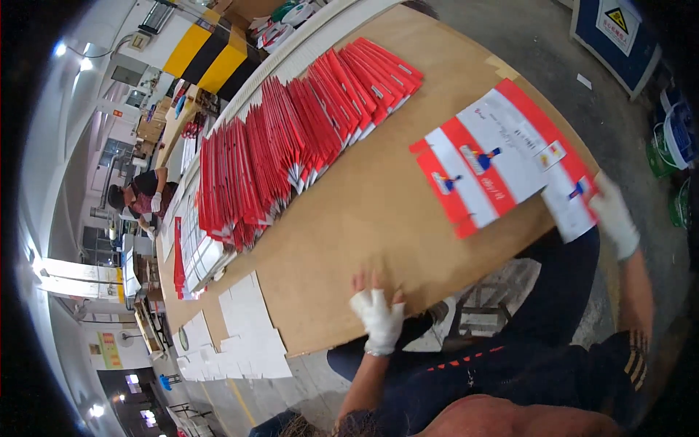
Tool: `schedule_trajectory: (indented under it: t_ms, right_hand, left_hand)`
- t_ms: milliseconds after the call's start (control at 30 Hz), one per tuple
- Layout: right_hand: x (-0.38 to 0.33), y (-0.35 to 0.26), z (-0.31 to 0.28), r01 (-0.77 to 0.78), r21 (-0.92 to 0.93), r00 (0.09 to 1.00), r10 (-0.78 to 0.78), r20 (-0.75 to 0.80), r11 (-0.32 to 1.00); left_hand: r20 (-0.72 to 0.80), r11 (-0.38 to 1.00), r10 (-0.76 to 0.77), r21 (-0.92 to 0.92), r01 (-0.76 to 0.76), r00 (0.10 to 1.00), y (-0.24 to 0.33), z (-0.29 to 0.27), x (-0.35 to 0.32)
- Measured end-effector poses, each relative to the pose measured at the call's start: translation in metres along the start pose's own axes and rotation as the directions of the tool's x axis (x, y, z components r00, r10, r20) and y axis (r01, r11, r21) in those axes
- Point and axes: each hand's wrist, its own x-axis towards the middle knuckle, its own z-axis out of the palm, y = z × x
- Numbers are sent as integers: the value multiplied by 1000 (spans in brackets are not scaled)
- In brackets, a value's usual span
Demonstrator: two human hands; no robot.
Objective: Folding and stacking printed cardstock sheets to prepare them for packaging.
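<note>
A flat red and white printed carton blank (502, 178) lies at the right of the table, its near corner reaching over the edge. My right hand (615, 218), in a white fingerless glove, grips the blank's right end. My left hand (378, 317), gloved the same way, rests near the table's front edge with bare fingertips spread and nothing in it. A long leaning row of folded red and white cartons (284, 146) stands along the far side of the table.
White unprinted sheets (251, 328) lie at the table's left end beside a white stack (207, 247). A stool (488, 295) is under the front edge. Buckets (677, 138) and a dark blue cabinet (615, 36) stand at right. Another person (145, 197) works at far left.
</note>
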Motion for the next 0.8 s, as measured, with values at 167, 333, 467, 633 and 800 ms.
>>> schedule_trajectory:
  t_ms: [167, 333, 467, 633, 800]
  right_hand:
    - [166, 38, -69, 58, -99, 990, -45, 130, 993]
    - [364, 39, -19, 323, -241, 945, -296, 142, 915]
    - [467, -8, 85, 323, -288, 934, -255, 249, 902]
    - [432, -63, 248, 470, -109, 848, -414, 330, 876]
    - [378, -4, 241, 359, -100, 930, -364, -42, 928]
  left_hand:
    - [27, 988, -149, 31, 148, 988, -39, -4, -5]
    - [58, 987, -156, 46, 153, 986, -40, -4, -3]
    - [81, 990, -141, 7, 141, 987, -35, 4, 1]
    - [99, 980, -196, 38, 193, 976, -31, -6, 4]
    - [84, 970, -243, 30, 241, 966, -38, -7, -8]
